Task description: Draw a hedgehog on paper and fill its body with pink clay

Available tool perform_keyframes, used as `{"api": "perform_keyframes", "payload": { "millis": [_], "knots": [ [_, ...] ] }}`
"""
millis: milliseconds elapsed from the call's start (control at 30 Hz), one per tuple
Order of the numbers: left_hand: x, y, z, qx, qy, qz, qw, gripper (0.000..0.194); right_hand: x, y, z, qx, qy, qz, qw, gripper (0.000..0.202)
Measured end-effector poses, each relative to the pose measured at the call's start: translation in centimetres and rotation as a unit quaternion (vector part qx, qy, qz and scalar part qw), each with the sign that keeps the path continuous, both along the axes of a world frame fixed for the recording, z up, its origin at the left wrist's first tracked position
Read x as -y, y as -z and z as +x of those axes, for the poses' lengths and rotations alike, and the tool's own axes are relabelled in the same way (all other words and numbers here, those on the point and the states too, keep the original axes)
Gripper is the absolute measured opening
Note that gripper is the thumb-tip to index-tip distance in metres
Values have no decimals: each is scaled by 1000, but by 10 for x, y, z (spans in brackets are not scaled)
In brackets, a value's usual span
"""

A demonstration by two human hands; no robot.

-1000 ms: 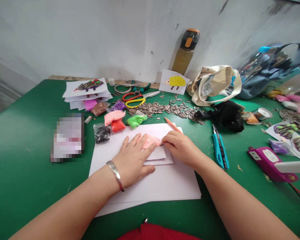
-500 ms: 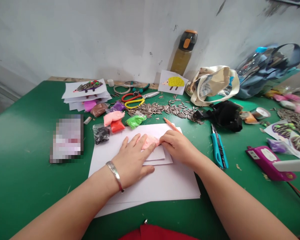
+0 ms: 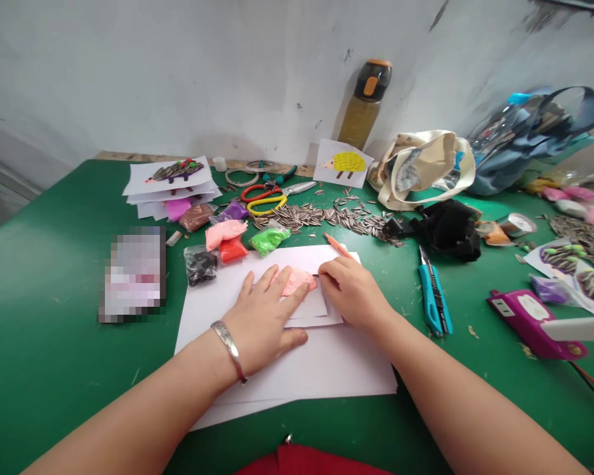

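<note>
My left hand [image 3: 262, 316] lies with fingers spread over a small white sheet [image 3: 307, 307], pressing beside and partly on a flat pink clay piece [image 3: 297, 282]. My right hand [image 3: 349, 287] is pinched just right of the clay. A thin dark tip [image 3: 315, 275] sticks out from its fingers toward the clay's edge; the rest of that tool is hidden. Beneath both hands is a stack of larger white paper [image 3: 297, 369]. An orange pen-like stick [image 3: 335, 244] shows just behind my right hand, on the paper's far edge.
Bagged clay in pink [image 3: 225, 232], green [image 3: 270, 239] and black [image 3: 200, 265] lies beyond the paper. Farther back are sunflower seeds [image 3: 297, 216], scissors [image 3: 267, 201], and a bottle [image 3: 363, 105]. A blue utility knife [image 3: 434, 297] and a magenta device [image 3: 532, 323] are at right.
My right hand has shifted slightly right, away from the clay's edge, and the dark tip between its fingers shows more. My left hand has stayed almost still.
</note>
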State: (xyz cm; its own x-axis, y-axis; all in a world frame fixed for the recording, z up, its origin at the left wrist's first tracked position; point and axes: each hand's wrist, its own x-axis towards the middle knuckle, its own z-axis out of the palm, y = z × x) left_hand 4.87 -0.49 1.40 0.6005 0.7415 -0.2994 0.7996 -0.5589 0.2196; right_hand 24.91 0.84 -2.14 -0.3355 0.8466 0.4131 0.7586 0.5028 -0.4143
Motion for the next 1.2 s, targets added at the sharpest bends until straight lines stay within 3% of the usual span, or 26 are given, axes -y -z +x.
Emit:
{"api": "perform_keyframes", "payload": {
  "millis": [200,400,867,967,1100,1200],
  "knots": [
    [0,-3,1,-13,-4,-15,1000,74,6,0,-4,25,26,-66,997,14],
    [1,-1,0,-1,-4,-11,1000,74,5,0,0,18,38,-33,999,22],
    [0,-2,1,-2,-7,-12,1000,75,10,-8,-6,8,86,-86,992,19],
    [0,-2,1,-1,-9,-10,1000,76,12,-8,-6,20,88,-114,989,14],
    [1,-1,2,0,-10,-7,1000,76,12,-7,-5,53,67,-95,992,24],
    [2,-1,2,0,-15,-8,1000,76,13,-7,-5,93,92,-83,988,25]
  ]
}}
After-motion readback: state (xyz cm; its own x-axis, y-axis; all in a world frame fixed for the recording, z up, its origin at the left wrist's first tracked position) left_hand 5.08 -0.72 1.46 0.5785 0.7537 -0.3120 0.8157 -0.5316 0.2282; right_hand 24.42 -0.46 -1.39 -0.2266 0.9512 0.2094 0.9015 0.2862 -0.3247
